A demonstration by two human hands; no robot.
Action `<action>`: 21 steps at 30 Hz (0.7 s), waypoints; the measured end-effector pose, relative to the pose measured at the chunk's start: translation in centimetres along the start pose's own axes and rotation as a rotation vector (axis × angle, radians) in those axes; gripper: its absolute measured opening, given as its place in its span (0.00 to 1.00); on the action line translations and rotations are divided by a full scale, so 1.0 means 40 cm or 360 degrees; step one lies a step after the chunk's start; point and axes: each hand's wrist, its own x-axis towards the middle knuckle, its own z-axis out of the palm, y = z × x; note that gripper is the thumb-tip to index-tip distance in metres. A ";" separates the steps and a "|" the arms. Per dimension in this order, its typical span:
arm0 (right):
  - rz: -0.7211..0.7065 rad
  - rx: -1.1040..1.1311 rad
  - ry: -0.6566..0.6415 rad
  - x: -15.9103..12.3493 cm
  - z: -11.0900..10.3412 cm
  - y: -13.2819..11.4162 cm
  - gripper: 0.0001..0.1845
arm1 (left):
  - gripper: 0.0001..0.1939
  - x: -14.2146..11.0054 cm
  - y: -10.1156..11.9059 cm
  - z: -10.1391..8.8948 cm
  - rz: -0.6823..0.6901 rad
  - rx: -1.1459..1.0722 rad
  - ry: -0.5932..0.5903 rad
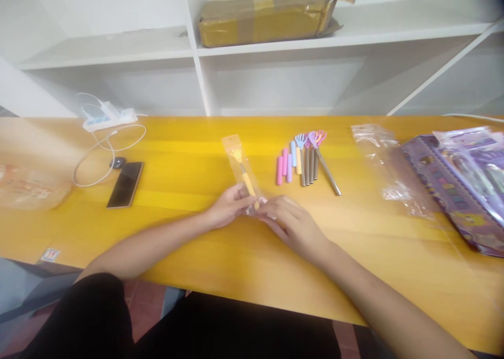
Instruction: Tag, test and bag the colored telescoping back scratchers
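Note:
A small yellow back scratcher (247, 179) with a hand-shaped head and a metal shaft lies inside a clear plastic sleeve (231, 145), head pointing away from me. My left hand (230, 207) grips the sleeve and the handle from the left, near their lower end. At that same end, my right hand (289, 220) has its fingers closed on the crumpled plastic of the sleeve. Beyond my right hand are several metal shafts with coloured hand-shaped heads (311, 162), beside several loose pink, purple, blue and yellow handle tubes (280, 170).
On the right lie clear plastic bags (378, 144) and a purple box (441, 186) with packaged items on it. A phone (125, 185), a white cable (81, 172) and a power strip (110, 120) are at left. A taped cardboard box (268, 20) sits on the white shelf (394, 25).

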 end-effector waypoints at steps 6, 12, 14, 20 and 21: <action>0.0181 0.0065 0.0010 -0.004 0.008 0.002 0.10 | 0.24 0.001 -0.015 -0.005 0.0045 0.0320 -0.0111; 0.0306 0.0058 0.0052 -0.004 0.005 0.004 0.10 | 0.24 -0.008 -0.017 -0.011 -0.0026 0.0117 -0.0150; 0.0314 0.0048 0.0054 -0.003 0.004 0.004 0.09 | 0.23 -0.009 -0.013 -0.011 0.0027 0.0181 -0.0231; 0.0279 0.0041 0.0099 -0.006 0.010 0.005 0.11 | 0.26 -0.010 -0.016 -0.006 0.0055 0.0244 -0.0394; 0.0292 0.0046 0.0097 -0.007 0.010 0.005 0.11 | 0.25 -0.010 -0.018 -0.005 0.0059 0.0262 -0.0386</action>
